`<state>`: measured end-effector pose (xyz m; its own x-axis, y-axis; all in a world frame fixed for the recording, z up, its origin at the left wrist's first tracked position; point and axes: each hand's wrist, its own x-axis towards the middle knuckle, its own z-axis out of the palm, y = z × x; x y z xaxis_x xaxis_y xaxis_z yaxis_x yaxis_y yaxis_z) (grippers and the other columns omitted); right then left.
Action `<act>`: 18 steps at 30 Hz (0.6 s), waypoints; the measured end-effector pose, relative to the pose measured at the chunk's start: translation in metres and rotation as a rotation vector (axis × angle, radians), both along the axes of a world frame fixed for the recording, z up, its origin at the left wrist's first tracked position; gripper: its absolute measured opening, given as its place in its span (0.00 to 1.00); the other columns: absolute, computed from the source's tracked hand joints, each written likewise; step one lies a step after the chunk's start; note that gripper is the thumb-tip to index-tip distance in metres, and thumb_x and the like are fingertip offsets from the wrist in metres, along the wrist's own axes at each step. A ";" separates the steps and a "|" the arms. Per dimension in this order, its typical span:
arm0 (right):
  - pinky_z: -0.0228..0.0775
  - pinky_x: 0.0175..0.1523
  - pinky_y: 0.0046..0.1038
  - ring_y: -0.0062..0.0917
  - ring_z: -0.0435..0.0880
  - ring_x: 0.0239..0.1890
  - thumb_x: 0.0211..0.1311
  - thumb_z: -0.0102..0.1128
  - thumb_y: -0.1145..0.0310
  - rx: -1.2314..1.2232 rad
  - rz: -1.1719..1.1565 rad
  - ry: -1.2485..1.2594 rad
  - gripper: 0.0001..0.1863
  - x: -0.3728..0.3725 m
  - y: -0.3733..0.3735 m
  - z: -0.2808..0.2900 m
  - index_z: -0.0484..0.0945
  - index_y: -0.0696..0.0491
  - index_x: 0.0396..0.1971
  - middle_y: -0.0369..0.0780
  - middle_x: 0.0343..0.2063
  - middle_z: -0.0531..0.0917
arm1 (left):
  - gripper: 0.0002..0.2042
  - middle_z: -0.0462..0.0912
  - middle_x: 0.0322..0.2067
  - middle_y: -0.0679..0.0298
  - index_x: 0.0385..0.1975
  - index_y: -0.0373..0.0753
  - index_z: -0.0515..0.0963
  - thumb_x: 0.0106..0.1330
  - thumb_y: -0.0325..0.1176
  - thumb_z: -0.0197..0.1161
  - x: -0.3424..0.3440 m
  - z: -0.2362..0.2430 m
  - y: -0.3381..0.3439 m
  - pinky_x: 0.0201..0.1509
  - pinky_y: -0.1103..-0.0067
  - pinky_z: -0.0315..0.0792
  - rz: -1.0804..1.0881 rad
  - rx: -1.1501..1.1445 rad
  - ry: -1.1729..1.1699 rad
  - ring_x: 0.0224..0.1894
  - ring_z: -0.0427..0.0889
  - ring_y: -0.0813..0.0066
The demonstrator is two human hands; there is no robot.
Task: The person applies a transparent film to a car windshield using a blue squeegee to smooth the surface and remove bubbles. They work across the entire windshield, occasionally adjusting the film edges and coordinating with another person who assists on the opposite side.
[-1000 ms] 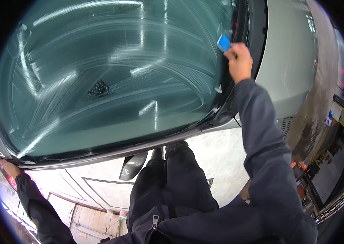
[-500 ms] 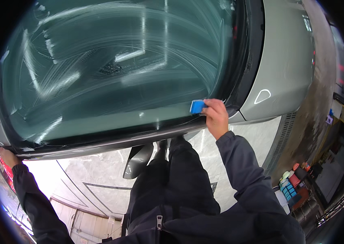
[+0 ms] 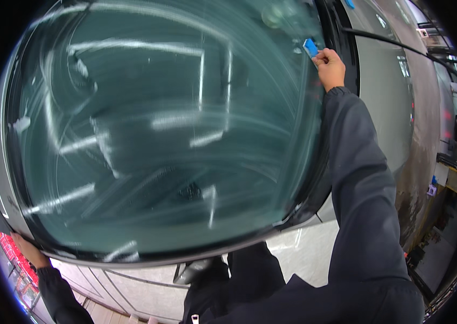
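A car windshield (image 3: 147, 97), streaked with white film and glare, fills much of the view. My right hand (image 3: 330, 70) pinches a small blue rectangular applicator pad (image 3: 310, 47) against the upper right of the glass, beside the black border. My left hand (image 3: 28, 251) grips the car's edge at the glass's lower left corner, its fingertips partly hidden.
A black wiper arm (image 3: 379, 38) rises over the light-coloured hood (image 3: 379, 108). Another small blue item (image 3: 349, 4) sits at the top. Below are my legs (image 3: 253, 272) and pale floor tiles (image 3: 304, 243). A cluttered shelf (image 3: 455, 178) stands at the right.
My right hand went down the glass's right edge to the lower corner, then back up to the upper right with the pad. The view has shifted forward over the windshield. My left hand still holds the edge.
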<state>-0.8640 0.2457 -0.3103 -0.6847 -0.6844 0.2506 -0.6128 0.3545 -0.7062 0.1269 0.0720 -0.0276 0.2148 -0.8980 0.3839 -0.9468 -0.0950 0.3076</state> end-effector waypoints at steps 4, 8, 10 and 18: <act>0.74 0.40 0.29 0.28 0.83 0.30 0.56 0.74 0.71 0.091 0.025 0.077 0.09 -0.060 -0.071 -0.001 0.80 0.55 0.32 0.40 0.28 0.84 | 0.31 0.62 0.75 0.54 0.75 0.28 0.58 0.84 0.48 0.41 -0.024 0.009 0.013 0.79 0.73 0.50 0.003 0.006 0.081 0.75 0.61 0.63; 0.73 0.40 0.32 0.30 0.81 0.30 0.56 0.74 0.70 0.178 0.105 0.212 0.09 -0.105 -0.118 0.000 0.80 0.54 0.28 0.39 0.25 0.83 | 0.29 0.63 0.74 0.56 0.75 0.31 0.60 0.84 0.47 0.40 -0.065 0.013 0.024 0.78 0.73 0.51 0.101 -0.026 0.257 0.74 0.62 0.65; 0.73 0.40 0.32 0.30 0.80 0.28 0.56 0.74 0.69 0.193 0.118 0.184 0.09 -0.123 -0.124 -0.004 0.80 0.54 0.28 0.39 0.24 0.82 | 0.29 0.63 0.74 0.56 0.75 0.32 0.60 0.84 0.47 0.39 -0.087 0.011 0.030 0.79 0.72 0.51 0.110 -0.042 0.204 0.74 0.62 0.64; 0.75 0.43 0.28 0.22 0.81 0.33 0.56 0.74 0.75 0.335 0.144 0.032 0.09 -0.112 0.010 -0.035 0.78 0.56 0.27 0.37 0.29 0.84 | 0.31 0.67 0.71 0.56 0.73 0.32 0.63 0.82 0.51 0.40 -0.117 0.015 0.035 0.75 0.69 0.59 0.299 -0.041 0.389 0.71 0.67 0.63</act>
